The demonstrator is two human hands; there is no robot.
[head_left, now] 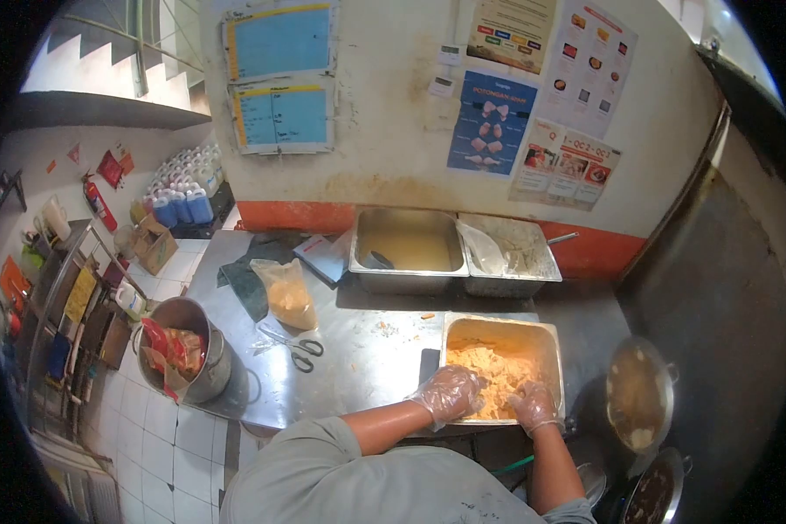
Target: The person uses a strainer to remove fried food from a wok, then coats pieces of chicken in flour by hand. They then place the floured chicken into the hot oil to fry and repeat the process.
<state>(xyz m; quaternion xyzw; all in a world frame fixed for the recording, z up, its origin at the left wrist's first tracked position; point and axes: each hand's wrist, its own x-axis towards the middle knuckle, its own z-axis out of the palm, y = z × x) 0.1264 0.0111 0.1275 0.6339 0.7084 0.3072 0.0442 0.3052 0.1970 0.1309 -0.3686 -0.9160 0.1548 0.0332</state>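
Observation:
A deep metal pan [546,339] at the front right of the steel table holds an orange, crumbly mixture [496,371]. My left hand [452,393], in a clear plastic glove, reaches over the pan's left side with curled fingers in the mixture. Against the right side, my right hand [535,405], gloved the same way, is closed around some of it. The mixture partly hides the fingertips of both hands. Left of the pan, black-handled scissors [299,349] lie on the table beside a clear bag [286,297] of orange powder or crumbs.
Behind the pan stand a metal container [408,278] of cloudy liquid and another tray [511,286] with a handle sticking out. A dark cloth [243,281] lies at the back left. A tall pot [211,362] holds red packaging. Round pans [642,393] stand at the right.

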